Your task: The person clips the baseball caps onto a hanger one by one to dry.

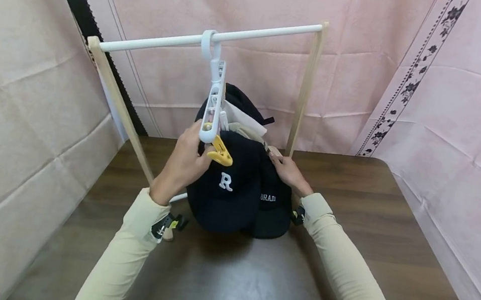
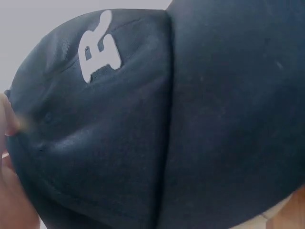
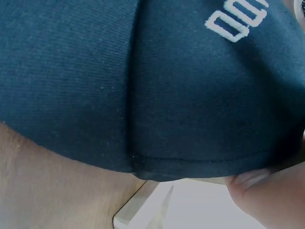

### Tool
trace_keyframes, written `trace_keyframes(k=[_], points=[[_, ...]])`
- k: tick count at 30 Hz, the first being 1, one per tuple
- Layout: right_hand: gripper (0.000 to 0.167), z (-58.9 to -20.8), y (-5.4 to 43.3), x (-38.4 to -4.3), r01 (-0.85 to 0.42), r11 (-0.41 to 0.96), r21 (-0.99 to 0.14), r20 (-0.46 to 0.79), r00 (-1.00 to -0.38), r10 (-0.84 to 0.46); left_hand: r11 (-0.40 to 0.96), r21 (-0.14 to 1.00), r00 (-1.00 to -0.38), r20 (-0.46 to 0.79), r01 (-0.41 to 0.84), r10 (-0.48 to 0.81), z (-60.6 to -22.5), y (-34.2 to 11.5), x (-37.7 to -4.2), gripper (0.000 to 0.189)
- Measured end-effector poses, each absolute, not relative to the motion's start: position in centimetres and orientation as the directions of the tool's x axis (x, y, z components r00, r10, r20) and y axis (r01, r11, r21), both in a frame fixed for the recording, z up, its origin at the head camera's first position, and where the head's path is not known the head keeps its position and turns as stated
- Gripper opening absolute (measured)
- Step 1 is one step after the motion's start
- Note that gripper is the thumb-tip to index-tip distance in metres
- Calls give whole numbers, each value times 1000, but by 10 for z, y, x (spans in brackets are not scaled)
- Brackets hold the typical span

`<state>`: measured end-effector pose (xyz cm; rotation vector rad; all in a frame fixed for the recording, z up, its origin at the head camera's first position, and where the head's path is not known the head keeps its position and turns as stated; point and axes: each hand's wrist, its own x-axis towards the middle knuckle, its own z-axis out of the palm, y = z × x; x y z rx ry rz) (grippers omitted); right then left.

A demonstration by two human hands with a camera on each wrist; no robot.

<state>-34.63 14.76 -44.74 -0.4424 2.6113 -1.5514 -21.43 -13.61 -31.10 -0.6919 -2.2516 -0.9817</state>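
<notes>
A dark cap with a white letter R (image 1: 214, 207) hangs below a white clip hanger (image 1: 212, 111). My left hand (image 1: 186, 158) pinches its crown at the upper left, beside a yellow clip (image 1: 221, 153) at the hanger's near end. In the left wrist view, fingertips (image 2: 9, 119) meet the crown's edge. Just right of it, partly covered, is a second dark cap (image 1: 274, 220) with white lettering. My right hand (image 1: 289, 172) holds this cap by its upper right side. The right wrist view shows the thumb (image 3: 252, 181) against its lower edge.
The hanger hooks over a white rail (image 1: 154, 43) on wooden posts (image 1: 305, 92). Another black cap (image 1: 243, 97) and pale cloth items (image 1: 244, 117) hang behind. The rack stands on a brown wooden table (image 1: 343, 199) with pink curtains (image 1: 366, 24) around it.
</notes>
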Motion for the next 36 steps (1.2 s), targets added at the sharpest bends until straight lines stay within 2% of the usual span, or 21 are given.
trace_keyframes(k=[6, 9, 16, 19, 21, 23, 25, 29, 31, 33, 36], points=[[49, -453, 150, -347, -218, 446, -868, 98, -956, -278, 542, 447, -603, 784, 712, 144, -310, -132, -204, 62], [49, -455, 152, -346, -220, 432, -874, 103, -955, -278, 529, 422, -542, 836, 736, 88, -311, -129, -198, 66], [41, -456, 154, -345, -239, 410, -880, 144, -958, -249, 561, 297, -329, 943, 773, -46, -303, -117, -182, 49], [36, -455, 154, -345, -253, 411, -876, 165, -957, -239, 543, 249, -280, 960, 802, -27, -295, -106, -173, 42], [33, -454, 154, -345, -264, 408, -874, 180, -956, -232, 522, 245, -292, 956, 817, 7, -290, -96, -168, 40], [31, -454, 154, -345, -278, 406, -870, 196, -953, -233, 501, 268, -337, 940, 823, 50, -286, -87, -163, 41], [27, -453, 154, -345, -295, 408, -864, 211, -948, -237, 470, 342, -430, 898, 814, 89, -281, -77, -159, 44], [24, -454, 155, -344, -314, 400, -861, 227, -941, -250, 369, 573, -658, 736, 731, 160, -271, -59, -158, 49], [26, -455, 156, -343, -317, 390, -864, 230, -940, -253, 305, 672, -734, 653, 675, 185, -266, -50, -162, 51], [29, -456, 156, -342, -320, 372, -871, 235, -938, -256, 259, 725, -769, 608, 639, 196, -261, -42, -167, 52], [25, -456, 155, -340, -330, 391, -859, 248, -937, -245, 202, 761, -786, 587, 617, 194, -255, -31, -174, 52]])
